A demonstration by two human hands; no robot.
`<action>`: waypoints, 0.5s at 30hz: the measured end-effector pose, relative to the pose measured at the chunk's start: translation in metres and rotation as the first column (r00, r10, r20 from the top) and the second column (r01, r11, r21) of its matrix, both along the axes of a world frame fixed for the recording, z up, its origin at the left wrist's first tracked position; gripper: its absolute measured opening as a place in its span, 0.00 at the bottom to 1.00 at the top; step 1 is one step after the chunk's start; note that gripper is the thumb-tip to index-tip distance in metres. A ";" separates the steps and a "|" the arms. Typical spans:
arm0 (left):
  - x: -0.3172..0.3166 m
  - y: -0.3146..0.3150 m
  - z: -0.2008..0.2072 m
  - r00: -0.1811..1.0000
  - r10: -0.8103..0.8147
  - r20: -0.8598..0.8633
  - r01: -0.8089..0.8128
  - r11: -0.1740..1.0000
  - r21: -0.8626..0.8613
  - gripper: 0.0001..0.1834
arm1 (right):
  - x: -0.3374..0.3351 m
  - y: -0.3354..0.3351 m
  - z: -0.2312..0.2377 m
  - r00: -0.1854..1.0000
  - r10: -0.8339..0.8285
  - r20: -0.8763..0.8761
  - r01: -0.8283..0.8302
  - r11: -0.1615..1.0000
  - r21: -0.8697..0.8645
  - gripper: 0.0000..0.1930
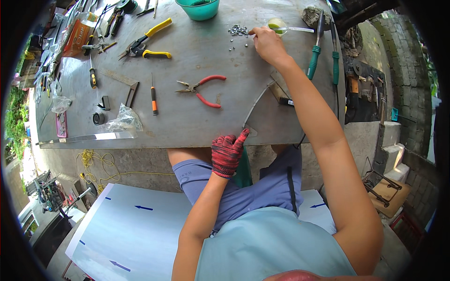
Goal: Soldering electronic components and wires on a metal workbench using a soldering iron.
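A grey metal desk (178,124) spreads before the person, concrete (131,161) showing past its near edge and a block wall (398,51) standing off to the right. The gloved left grip (227,155) is at that edge, a fingertip at the near end of a thin curved metal strip (257,100); I cannot tell whether it is clamped. The bare right grip (268,45) is by the small metal pieces (238,31) (a cup (276,24) stands just beside), its closure unclear. Open surface lies between the red-handled pliers (191,87) and the strip; green-handled soldering irons (314,63) flank the right edge.
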State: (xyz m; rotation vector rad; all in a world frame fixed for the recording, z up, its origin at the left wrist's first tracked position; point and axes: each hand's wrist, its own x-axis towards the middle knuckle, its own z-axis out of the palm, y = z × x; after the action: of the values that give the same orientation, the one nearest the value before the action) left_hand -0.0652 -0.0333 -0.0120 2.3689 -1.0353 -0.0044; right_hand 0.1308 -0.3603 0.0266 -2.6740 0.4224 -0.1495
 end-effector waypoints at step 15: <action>0.001 0.000 0.003 1.000 -0.006 -0.022 0.006 1.000 0.006 0.34 | 0.015 -0.005 -0.010 0.998 -0.003 0.059 0.002 1.000 0.027 0.14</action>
State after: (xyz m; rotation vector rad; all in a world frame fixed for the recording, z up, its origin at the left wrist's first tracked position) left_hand -0.0643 -0.0333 -0.0095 2.3661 -1.0332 -0.0351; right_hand 0.1459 -0.3653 0.0167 -2.6359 0.4064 -0.2216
